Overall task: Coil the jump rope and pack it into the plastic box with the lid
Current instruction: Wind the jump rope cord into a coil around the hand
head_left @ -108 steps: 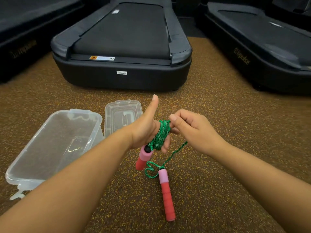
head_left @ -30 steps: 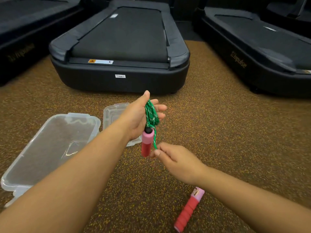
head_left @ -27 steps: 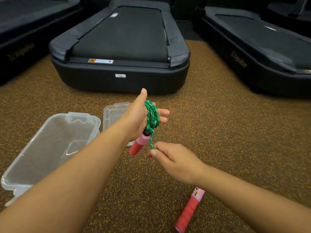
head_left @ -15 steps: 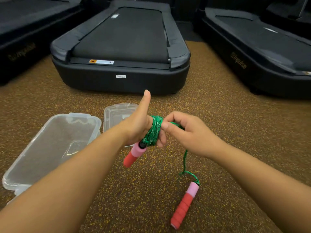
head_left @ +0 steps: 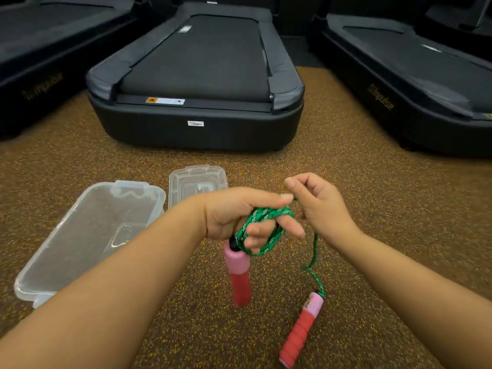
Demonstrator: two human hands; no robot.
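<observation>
Left hand (head_left: 234, 217) fingers curl through rope (head_left: 262, 230) coil; right hand (head_left: 319, 206) pinches the tail. Risk: loops slide off, coil unravels. Box (head_left: 40, 278) waits at 9 o'clock.

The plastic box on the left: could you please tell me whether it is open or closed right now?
Open. The box has no lid on it, and the lid lies apart on the floor just beyond its right end.
</observation>
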